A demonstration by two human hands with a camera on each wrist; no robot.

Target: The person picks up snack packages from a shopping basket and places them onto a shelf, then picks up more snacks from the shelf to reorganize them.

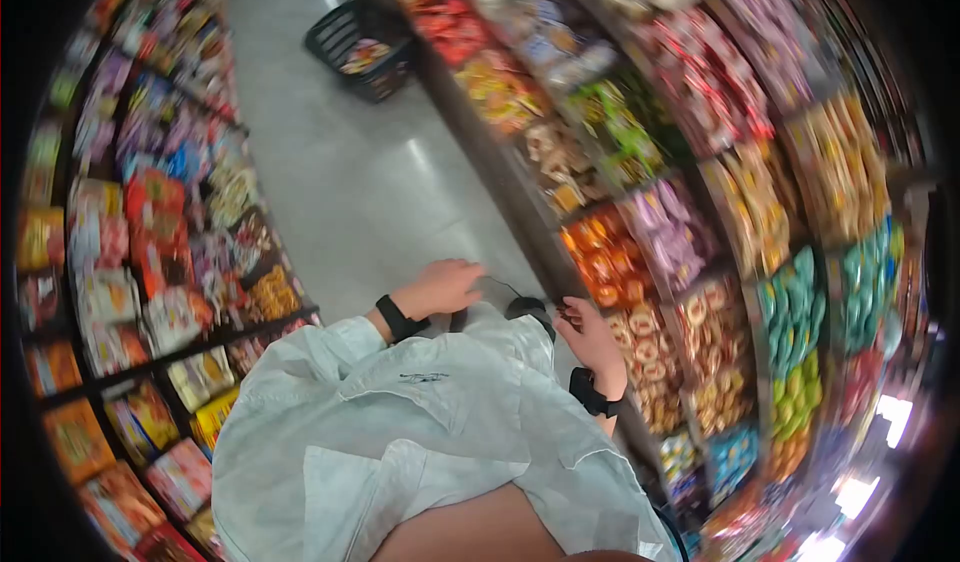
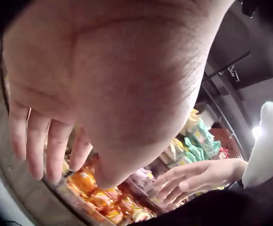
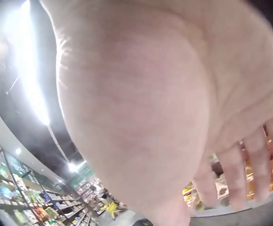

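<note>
In the head view the left hand (image 1: 447,287) reaches out from a pale sleeve above the floor, fingers extended, holding nothing. The right hand (image 1: 592,341) is beside the right-hand shelf, near orange-wrapped packets (image 1: 606,257), its fingers slightly bent and nothing seen in them. The left wrist view shows the left palm (image 2: 127,80) close up with fingers hanging loosely, and the right hand (image 2: 202,176) beyond it, relaxed. Across the right wrist view spreads the right palm (image 3: 141,103), its fingers apart and without an object.
A dark basket (image 1: 372,80) holding a packet stands on the grey floor (image 1: 370,182) at the far end. Divided bins of wrapped snacks line the right side, with green packets (image 1: 792,307) among them. Shelves of bagged goods (image 1: 158,227) run along the left.
</note>
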